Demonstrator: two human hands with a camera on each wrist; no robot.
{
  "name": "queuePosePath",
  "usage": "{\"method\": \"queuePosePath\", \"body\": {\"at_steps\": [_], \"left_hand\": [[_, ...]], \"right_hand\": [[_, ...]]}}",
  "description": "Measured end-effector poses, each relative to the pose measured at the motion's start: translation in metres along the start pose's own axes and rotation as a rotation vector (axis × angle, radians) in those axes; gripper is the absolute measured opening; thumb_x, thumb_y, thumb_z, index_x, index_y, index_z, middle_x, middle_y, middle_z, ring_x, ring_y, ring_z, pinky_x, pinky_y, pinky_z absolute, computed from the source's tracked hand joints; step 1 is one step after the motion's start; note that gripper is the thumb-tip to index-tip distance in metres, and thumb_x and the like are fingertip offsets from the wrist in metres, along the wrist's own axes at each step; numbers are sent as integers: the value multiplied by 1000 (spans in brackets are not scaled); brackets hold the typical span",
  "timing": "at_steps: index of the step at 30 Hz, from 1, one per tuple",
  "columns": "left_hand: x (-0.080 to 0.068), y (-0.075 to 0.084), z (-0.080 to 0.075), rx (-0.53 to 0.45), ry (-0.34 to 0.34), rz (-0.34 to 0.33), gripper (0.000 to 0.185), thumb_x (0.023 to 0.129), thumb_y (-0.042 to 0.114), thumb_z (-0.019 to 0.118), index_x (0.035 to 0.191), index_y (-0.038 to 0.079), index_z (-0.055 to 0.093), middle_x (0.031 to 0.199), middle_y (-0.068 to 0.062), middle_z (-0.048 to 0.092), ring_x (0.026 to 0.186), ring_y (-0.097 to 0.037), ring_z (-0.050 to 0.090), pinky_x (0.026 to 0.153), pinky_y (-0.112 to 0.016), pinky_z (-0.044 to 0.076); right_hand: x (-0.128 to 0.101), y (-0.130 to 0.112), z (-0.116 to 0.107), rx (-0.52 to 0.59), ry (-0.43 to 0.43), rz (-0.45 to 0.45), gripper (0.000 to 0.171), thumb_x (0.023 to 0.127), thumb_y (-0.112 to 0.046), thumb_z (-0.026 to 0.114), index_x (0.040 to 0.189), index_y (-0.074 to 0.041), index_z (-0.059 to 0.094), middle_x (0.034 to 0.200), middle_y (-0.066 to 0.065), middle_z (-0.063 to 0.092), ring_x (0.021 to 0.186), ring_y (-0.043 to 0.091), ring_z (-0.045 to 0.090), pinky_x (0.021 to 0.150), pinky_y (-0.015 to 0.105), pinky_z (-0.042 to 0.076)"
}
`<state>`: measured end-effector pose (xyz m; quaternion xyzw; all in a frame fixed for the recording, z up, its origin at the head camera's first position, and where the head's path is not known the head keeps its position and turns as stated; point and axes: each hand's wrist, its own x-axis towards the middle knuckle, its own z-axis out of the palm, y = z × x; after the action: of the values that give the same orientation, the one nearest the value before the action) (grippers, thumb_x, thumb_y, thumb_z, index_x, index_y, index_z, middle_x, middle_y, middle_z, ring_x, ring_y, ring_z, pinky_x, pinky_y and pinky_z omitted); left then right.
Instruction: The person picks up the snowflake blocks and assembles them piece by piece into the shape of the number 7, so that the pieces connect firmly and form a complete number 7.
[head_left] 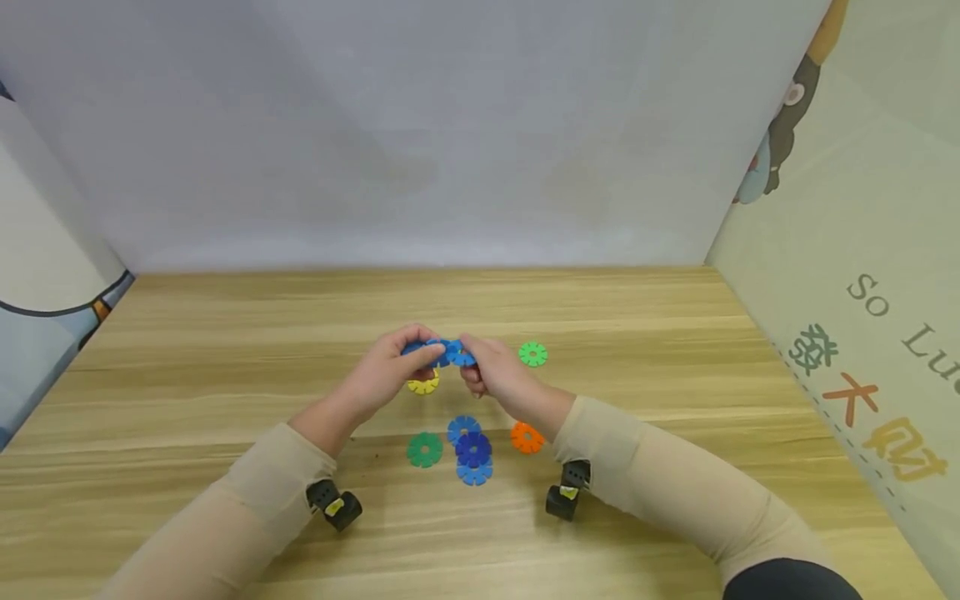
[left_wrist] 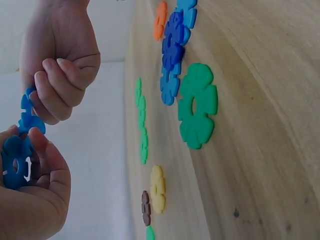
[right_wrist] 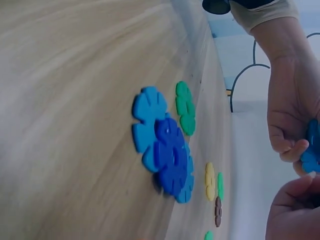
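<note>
Joined blue snowflake discs [head_left: 452, 353] with notched edges are held up between both hands over the table. My left hand [head_left: 390, 367] grips the left part, thumb on top and fingers curled beneath. On the other end, my right hand [head_left: 498, 372] pinches a blue disc between thumb and fingers. The left wrist view shows one blue disc [left_wrist: 15, 165] in the left hand, linked toward another at the right fingertips. In the right wrist view, the fingers partly hide the blue pieces [right_wrist: 311, 155].
On the wooden table [head_left: 262, 333] lie a dark blue disc [head_left: 473, 449] overlapping lighter blue ones, a green disc [head_left: 424, 450], an orange disc [head_left: 527, 437], a bright green disc [head_left: 533, 354] and a yellow disc [head_left: 423, 385]. A brown disc [left_wrist: 146, 208] lies beside the yellow.
</note>
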<state>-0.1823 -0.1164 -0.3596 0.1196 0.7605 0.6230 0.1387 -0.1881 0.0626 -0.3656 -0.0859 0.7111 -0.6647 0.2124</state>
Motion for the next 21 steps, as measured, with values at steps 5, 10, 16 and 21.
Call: {"method": "queuePosePath", "body": {"at_steps": [5, 10, 16, 21], "left_hand": [[-2, 4, -6, 41, -33, 23, 22, 97, 19, 53, 104, -1, 56, 92, -12, 56, 87, -32, 57, 82, -45, 50], [-2, 7, -12, 55, -37, 35, 23, 97, 19, 53, 106, -2, 56, 95, -16, 58, 88, -33, 57, 85, -49, 48], [1, 4, -17, 23, -4, 15, 26, 96, 20, 54, 110, -1, 54, 96, -13, 59, 94, -39, 56, 88, -51, 45], [1, 3, -20, 19, -4, 5, 27, 96, 21, 54, 111, -1, 54, 96, -12, 60, 98, -44, 53, 90, -51, 45]], "right_hand": [[1, -4, -4, -12, -60, 61, 38, 103, -27, 27, 77, -6, 47, 58, 2, 41, 49, 13, 37, 52, 24, 38], [4, -9, -10, -35, -91, 94, 38, 103, -27, 26, 87, -3, 50, 64, 3, 48, 55, 13, 45, 64, 29, 48], [3, -15, -19, -76, -109, 57, 38, 103, -28, 28, 86, -2, 51, 72, 5, 52, 64, 15, 51, 81, 41, 49], [1, -15, -25, -92, -126, 28, 31, 102, -24, 33, 93, -1, 51, 75, 6, 52, 66, 15, 50, 80, 39, 48]]}}
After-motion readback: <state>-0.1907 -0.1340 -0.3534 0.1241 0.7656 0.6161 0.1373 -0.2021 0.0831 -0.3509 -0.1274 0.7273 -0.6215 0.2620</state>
